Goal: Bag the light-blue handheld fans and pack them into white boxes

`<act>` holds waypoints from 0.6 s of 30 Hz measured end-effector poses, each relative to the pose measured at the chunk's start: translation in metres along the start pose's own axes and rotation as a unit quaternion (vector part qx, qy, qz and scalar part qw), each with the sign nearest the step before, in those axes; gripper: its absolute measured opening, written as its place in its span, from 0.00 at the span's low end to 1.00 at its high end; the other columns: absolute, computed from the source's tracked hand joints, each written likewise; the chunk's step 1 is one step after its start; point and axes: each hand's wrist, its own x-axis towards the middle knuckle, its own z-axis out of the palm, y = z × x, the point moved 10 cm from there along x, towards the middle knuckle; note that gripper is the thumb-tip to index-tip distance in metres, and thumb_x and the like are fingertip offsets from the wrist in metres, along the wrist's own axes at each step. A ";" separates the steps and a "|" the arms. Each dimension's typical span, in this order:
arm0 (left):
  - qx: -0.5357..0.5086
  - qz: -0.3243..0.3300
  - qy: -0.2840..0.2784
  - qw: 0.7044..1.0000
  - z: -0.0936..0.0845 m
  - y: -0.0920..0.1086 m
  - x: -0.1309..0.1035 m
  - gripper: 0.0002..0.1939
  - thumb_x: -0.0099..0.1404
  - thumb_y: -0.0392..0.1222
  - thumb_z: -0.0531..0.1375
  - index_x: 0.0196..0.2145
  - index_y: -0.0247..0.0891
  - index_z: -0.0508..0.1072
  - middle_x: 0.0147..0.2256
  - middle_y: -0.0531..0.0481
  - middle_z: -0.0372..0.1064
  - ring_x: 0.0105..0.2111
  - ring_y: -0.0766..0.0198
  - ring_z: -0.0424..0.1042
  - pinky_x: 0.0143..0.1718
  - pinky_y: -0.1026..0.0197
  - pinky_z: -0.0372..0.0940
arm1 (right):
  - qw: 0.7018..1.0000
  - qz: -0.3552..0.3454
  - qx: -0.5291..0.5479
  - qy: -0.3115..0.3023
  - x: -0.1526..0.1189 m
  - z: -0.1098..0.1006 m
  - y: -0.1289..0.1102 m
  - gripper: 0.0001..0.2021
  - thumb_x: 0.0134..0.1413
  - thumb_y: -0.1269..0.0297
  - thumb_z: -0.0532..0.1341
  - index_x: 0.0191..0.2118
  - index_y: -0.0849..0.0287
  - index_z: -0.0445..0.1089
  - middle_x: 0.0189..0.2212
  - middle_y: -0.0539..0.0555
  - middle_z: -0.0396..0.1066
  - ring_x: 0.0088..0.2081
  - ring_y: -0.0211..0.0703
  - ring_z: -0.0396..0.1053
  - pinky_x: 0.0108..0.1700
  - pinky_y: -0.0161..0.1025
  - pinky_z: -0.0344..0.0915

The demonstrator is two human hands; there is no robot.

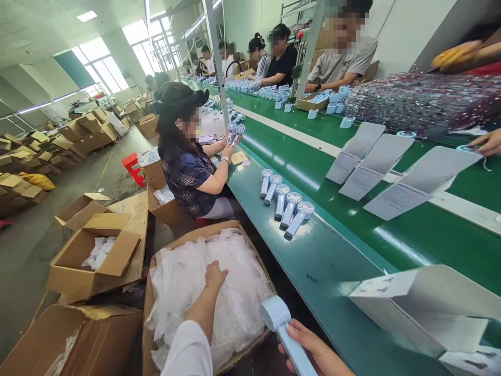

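Observation:
Inside a large open carton (151, 308) lies a heap of clear plastic bags (238, 277). My left hand (215, 275) rests on the heap, thumb out to the right and the other fingers partly curled; whether it pinches a bag is hidden. A light blue handheld fan (276, 313) is in my right hand (309, 344), gripped by its handle at the carton's right edge, round head up and to the left. Several similar fans (293, 202) stand in a slanted row on the green bench (313, 261).
A seated person (191, 156) holds two fans beyond the carton. White folded card boxes (403, 183) stand on the green conveyor (289, 141). A white box holder (426, 308) is at the right. Open cartons (94, 256) lie left. More people work across the line.

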 end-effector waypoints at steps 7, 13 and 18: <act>-0.094 0.019 0.041 0.995 -0.011 0.015 0.005 0.02 0.57 0.34 0.58 0.28 0.36 0.71 0.40 0.39 0.72 0.52 0.48 0.64 0.49 0.50 0.57 | 0.996 -0.052 -0.025 -0.072 0.002 0.015 -0.020 0.24 0.41 0.56 0.72 0.40 0.56 0.62 0.29 0.49 0.69 0.32 0.40 0.71 0.26 0.35 0.69; -0.254 0.099 0.074 0.959 -0.092 0.046 -0.057 0.09 0.65 0.44 0.52 0.30 0.37 0.64 0.27 0.52 0.67 0.32 0.62 0.69 0.34 0.63 0.62 | 0.990 -0.065 -0.020 -0.124 -0.033 0.031 -0.027 0.23 0.44 0.57 0.71 0.43 0.59 0.65 0.30 0.51 0.69 0.32 0.40 0.71 0.27 0.35 0.71; -0.372 0.268 0.032 0.888 -0.139 0.112 -0.181 0.16 0.60 0.38 0.57 0.46 0.39 0.58 0.27 0.55 0.68 0.28 0.65 0.69 0.32 0.64 0.63 | 0.955 -0.112 -0.042 -0.270 -0.087 0.104 -0.057 0.32 0.39 0.55 0.72 0.49 0.57 0.62 0.32 0.52 0.70 0.30 0.41 0.72 0.25 0.35 0.71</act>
